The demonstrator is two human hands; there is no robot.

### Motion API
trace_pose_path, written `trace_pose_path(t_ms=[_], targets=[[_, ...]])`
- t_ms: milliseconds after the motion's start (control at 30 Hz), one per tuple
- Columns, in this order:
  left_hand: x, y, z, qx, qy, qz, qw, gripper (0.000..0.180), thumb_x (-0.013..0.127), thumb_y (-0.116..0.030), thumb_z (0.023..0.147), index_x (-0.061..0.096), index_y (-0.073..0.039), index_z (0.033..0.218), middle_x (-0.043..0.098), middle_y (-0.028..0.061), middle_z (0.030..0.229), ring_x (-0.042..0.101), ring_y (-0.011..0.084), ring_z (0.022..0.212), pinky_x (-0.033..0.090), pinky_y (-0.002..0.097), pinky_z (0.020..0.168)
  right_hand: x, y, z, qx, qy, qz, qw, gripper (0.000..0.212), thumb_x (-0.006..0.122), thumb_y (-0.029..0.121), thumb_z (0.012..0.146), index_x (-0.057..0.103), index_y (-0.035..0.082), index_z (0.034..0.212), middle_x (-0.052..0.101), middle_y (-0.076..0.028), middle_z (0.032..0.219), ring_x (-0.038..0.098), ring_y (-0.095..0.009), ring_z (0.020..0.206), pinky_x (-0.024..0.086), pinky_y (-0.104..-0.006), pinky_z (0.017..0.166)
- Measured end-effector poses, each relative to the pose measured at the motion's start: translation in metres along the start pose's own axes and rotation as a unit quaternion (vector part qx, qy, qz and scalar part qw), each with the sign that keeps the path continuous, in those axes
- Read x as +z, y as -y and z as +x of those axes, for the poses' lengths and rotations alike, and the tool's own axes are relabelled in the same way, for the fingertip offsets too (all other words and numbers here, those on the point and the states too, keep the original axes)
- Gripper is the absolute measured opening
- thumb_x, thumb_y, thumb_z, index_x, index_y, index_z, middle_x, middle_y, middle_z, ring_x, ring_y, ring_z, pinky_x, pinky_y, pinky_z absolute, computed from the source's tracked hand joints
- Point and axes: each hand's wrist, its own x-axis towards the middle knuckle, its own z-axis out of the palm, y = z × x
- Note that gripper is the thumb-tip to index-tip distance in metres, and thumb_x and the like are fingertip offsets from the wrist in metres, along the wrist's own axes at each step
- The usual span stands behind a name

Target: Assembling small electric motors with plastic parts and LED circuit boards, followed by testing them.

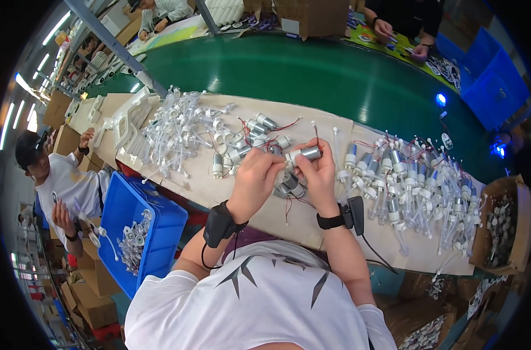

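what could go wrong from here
The silver motor might slip from the right hand, as the left hand works close beside it. Red wires among the loose motors could snag. Clear tubes near the edge of the table might get knocked off.

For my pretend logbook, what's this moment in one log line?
right hand: holds motor; left hand: at its white end; more motors: on table; blue bin: at left
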Motion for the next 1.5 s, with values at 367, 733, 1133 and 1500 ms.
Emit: trace_pose_path(t_ms=[367,733,1133,1500], targets=[[-0.015,-0.002,0.014,-0.218,-0.048,-0.175,0.959,0.007,0.058,-0.007,0.085,0.061,-0.002,0.089,0.057,0.0027,0.071,0.050,0.0091,0.057,0.040,0.0238,0.049,-0.005,0.014,0.003,-0.046,-0.037,0.026,0.998,0.032,0.052,0.020,0.091,0.038,0.003,0.115,0.058,-0.011,0.091,0.057,-0.013,0.060,0.043,-0.0217,0.043],[0.000,-0.003,0.019,-0.279,-0.071,-0.465,0.837,0.017,0.052,-0.015,0.091,0.053,-0.001,0.100,0.052,0.0021,0.076,0.049,0.0072,0.061,0.043,0.0208,0.047,-0.003,-0.011,0.003,0.116,0.223,-0.057,0.966,0.038,0.047,0.026,0.093,0.047,0.001,0.121,0.059,-0.008,0.103,0.060,-0.013,0.082,0.048,-0.0234,0.067],[0.029,-0.018,-0.014,-0.029,0.095,-0.091,0.991,0.029,0.061,-0.001,0.078,0.060,-0.004,0.107,0.056,0.0147,0.113,0.055,0.0292,0.099,0.043,0.0331,0.086,-0.038,0.016,0.013,-0.012,-0.194,-0.443,0.875,0.068,0.058,0.011,0.081,0.021,0.001,0.137,0.045,-0.020,0.120,0.049,-0.027,0.100,0.043,-0.0324,0.082],[-0.049,0.052,-0.035,-0.129,-0.068,0.008,0.989,0.016,0.059,0.001,0.078,0.061,-0.002,0.094,0.058,0.0142,0.100,0.056,0.0293,0.093,0.045,0.0339,0.081,-0.057,-0.030,0.018,-0.076,0.013,-0.757,0.648,0.040,0.052,0.003,0.071,0.054,-0.009,0.109,0.038,-0.018,0.134,0.036,-0.030,0.124,0.028,-0.0508,0.100]])
